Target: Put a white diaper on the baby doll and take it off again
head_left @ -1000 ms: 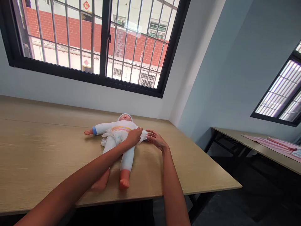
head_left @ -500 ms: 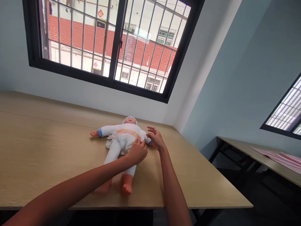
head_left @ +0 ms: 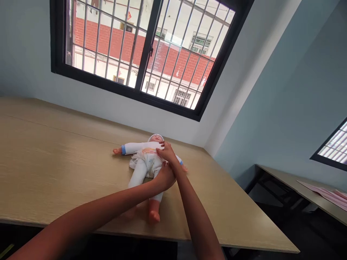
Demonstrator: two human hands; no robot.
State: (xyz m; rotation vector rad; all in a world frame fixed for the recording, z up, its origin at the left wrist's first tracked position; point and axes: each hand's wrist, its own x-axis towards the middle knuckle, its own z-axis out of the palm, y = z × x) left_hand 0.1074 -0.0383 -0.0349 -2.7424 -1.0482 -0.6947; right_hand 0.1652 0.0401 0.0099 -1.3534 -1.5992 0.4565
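your left hand [head_left: 165,177] cups the doll [head_left: 146,164] at its hip mid-frame, right hand [head_left: 166,151] lies loosely open on its chest, grip on either unclear.

**Layout: Doll, Hands and Tables**

The doll [head_left: 146,164] lies on its back on the table [head_left: 54,159], head toward the window [head_left: 141,54], feet toward the near edge. The right hand [head_left: 166,153] rests on the doll's chest. The left hand [head_left: 165,177] lies at its hip, nearer the viewer. A second table [head_left: 306,193] stands well apart to the right.
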